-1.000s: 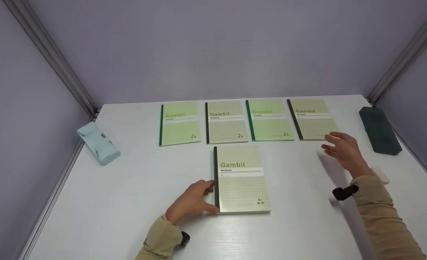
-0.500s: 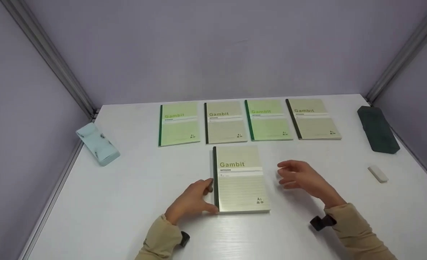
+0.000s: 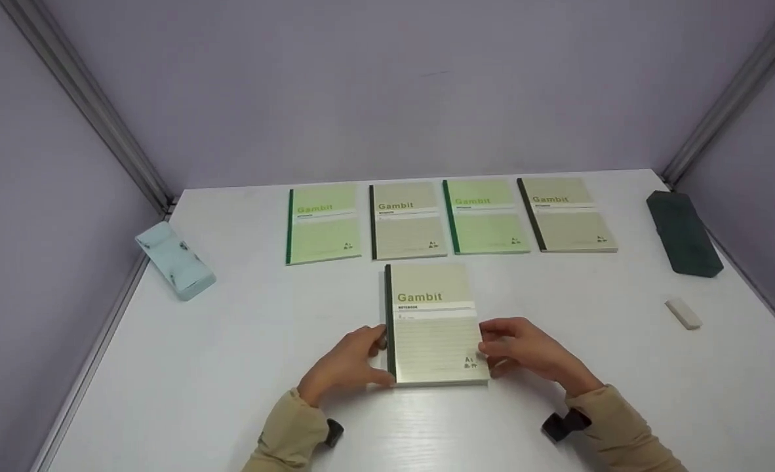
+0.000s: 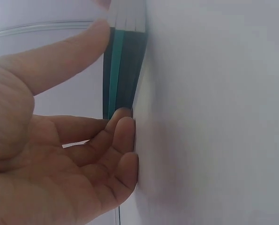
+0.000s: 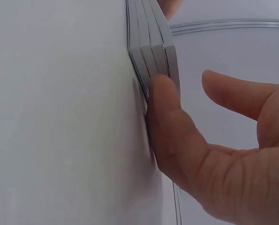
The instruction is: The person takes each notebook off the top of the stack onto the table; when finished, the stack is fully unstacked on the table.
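A stack of several notebooks [image 3: 433, 341], with a beige "Gambit" cover on top, lies near the table's front middle. In the left wrist view its spines [image 4: 123, 70] are dark and teal. My left hand [image 3: 348, 364] rests at the stack's left side, thumb against the lower spine corner and fingertips touching the spine farther up. On the opposite side, my right hand [image 3: 535, 351] has its fingers against the page edges [image 5: 151, 58]. The right wrist view shows the right thumb [image 5: 233, 93] held apart from the notebooks. Neither hand wraps around the stack.
Behind the stack, a row alternates green notebooks [image 3: 324, 236] and beige notebooks [image 3: 407, 233]. A pale blue case [image 3: 176, 262] lies at the left, a dark green case [image 3: 684, 236] at the right. A white eraser [image 3: 684, 313] is nearer the front right.
My right hand has come from beside the rightmost back notebook, leftward and nearer, to the stack's right edge. My left hand has stayed at the spine side.
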`<state>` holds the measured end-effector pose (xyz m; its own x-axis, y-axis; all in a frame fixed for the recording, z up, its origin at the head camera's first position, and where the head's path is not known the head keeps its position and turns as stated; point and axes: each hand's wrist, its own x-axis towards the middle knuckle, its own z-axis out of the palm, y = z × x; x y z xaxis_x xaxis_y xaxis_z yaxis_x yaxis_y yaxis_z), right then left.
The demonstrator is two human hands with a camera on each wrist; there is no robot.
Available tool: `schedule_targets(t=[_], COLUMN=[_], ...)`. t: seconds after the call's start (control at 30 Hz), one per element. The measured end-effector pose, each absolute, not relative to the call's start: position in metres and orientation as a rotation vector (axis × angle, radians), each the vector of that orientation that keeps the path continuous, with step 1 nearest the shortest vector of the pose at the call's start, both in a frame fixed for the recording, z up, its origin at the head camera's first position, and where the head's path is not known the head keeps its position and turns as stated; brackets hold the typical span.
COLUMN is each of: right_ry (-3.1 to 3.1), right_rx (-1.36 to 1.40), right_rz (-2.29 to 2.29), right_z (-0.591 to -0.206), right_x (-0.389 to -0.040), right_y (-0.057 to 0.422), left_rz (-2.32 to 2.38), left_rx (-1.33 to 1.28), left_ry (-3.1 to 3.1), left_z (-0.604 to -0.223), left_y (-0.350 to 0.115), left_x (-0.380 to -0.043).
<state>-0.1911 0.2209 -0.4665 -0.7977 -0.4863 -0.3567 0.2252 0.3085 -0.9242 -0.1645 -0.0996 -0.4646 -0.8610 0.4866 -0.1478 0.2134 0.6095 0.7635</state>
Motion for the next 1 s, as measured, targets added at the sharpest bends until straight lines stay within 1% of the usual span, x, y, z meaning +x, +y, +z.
schedule_targets(t=[0.27, 0.47, 0.67, 1.0], right_ry=[1.986, 1.992, 2.023, 2.033], right_rx=[-0.242, -0.250, -0.258, -0.265], right_rz=[-1.569, -1.564, -1.548, -1.546], right_z=[-0.4670, -0.4689, -0.4681, -0.4693], right_x=[-0.1888, -0.1885, -0.1880, -0.1873], right_y=[0.2197, 0.2219, 0.2224, 0.2231], left_rz=[1.115, 1.192, 1.139, 1.135], left_rx=[0.642, 0.588, 0.530, 0.516], left_ry=[2.490, 2.496, 2.527, 2.520], left_z=[-0.4626, -0.4653, -0.4653, -0.4656], left_y=[-0.1012, -0.0954, -0.0921, -0.0917], left_x=[-0.1648, -0.1643, -0.1650, -0.1643])
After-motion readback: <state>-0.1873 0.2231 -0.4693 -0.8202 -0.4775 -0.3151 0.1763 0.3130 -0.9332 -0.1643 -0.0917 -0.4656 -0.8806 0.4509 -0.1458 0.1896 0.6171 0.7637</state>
